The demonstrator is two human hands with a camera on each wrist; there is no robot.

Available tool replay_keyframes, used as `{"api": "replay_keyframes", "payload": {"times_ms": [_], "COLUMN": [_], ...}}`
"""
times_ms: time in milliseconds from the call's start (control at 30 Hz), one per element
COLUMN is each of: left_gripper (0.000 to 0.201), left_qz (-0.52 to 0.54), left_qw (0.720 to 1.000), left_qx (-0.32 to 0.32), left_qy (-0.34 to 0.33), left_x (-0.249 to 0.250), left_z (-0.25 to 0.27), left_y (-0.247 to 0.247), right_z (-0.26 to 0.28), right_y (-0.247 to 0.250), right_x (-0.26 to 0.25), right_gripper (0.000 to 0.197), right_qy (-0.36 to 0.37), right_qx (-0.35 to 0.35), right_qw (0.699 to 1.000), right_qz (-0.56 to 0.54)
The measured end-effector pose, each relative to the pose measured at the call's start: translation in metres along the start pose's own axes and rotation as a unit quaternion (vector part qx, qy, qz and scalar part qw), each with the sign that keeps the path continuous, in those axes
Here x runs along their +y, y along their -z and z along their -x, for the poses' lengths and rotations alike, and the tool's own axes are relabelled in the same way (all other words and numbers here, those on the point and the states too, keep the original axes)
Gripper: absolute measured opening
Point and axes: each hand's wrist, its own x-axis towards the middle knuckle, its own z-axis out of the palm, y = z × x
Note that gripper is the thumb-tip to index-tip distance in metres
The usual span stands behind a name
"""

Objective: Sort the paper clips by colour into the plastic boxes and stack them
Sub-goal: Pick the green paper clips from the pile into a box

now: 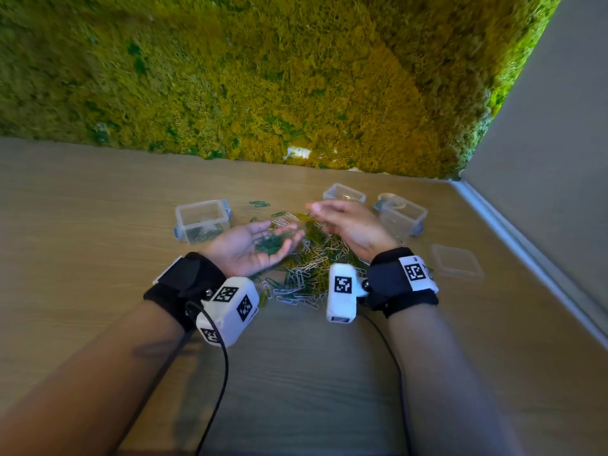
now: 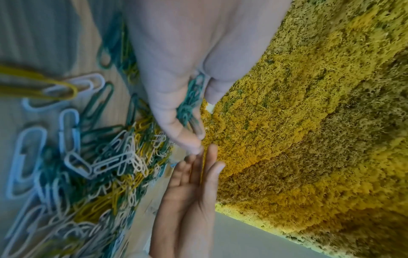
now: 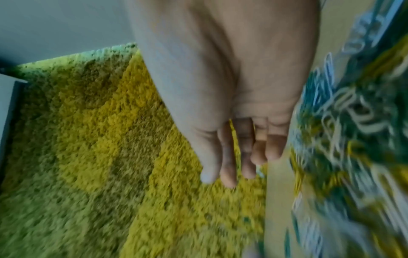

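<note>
- Paper clips (image 1: 309, 258): light, slippery, prone to tangling; best scooped, not pinched.
- Left hand (image 1: 253, 245) cups green clips (image 1: 271, 243), grip relaxed apart.
- Right hand (image 1: 348, 225) empty, fingers straight.

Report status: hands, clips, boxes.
Left hand palm up, cupping green clips; right hand open, empty. Mixed pile still unsorted on table. Left box holds some green clips. Nothing blocking.
</note>
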Motion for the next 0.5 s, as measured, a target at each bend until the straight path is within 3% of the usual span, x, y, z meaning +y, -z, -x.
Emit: {"api": "replay_keyframes", "payload": {"times_ms": [100,200,300,400,500], "left_gripper": [0.031,0.022,0.022,0.027,0.040], "left_qz": [0.069,0.072,0.068,0.065,0.082], "left_qw": [0.997,0.997,0.998,0.998,0.996], "left_qx": [0.000,0.006,0.007,0.000,-0.005], "left_qy": [0.017,0.012,0.019,0.019,0.020], "left_x": [0.004,0.005,0.005,0.006,0.007], "left_z": [-0.002,-0.004,-0.003,-0.001,0.000], "left_y": [0.003,0.009,0.010,0.009,0.011], "right_z": [-0.001,-0.005,-0.007,-0.006,-0.006], "right_y": [0.033,0.052,0.052,0.040,0.022], "right_x": [0.014,0.030,0.036,0.031,0.025], "right_gripper": [0.030,0.025,0.024,0.044,0.035], "right_qy": [-0.040,-0.088,-0.109,-0.081,-0.041], "right_qx": [0.133,0.182,0.124,0.014,-0.035], "right_qw": [0.988,0.967,0.963,0.956,0.955], "right_qz": [0.074,0.157,0.211,0.280,0.293]}}
